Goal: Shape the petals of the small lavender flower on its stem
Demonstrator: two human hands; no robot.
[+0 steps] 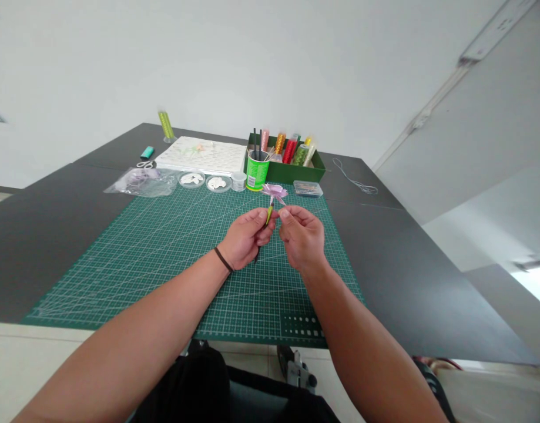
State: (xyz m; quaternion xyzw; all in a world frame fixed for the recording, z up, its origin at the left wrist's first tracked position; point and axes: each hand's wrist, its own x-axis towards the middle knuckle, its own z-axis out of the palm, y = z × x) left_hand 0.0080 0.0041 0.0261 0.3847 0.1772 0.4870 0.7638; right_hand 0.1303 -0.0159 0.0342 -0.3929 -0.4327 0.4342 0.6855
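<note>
A lilac artificial flower (pixel 275 191) stands upright just above my fingertips, over the green cutting mat (pixel 173 252). My left hand (pixel 248 236) is closed around a slim yellow-green piece (pixel 269 215) directly below the bloom. A thin dark end (pixel 257 255) pokes out under that hand; whether this is the flower's stem or a separate tool, I cannot tell. Beside it, my right hand (pixel 301 236) pinches thumb and forefinger together near the flower's base. What lies in that pinch is too small to make out. Both hands are almost touching.
Behind the flower stand a green can (pixel 257 174) with brushes and a green box (pixel 296 173) of coloured rolls. Further left are two shallow dishes (pixel 191 179), a plastic bag (pixel 141 181), scissors (pixel 146 164) and a white board (pixel 201 154). A clear case (pixel 308 188) and a cord (pixel 355 181) lie right.
</note>
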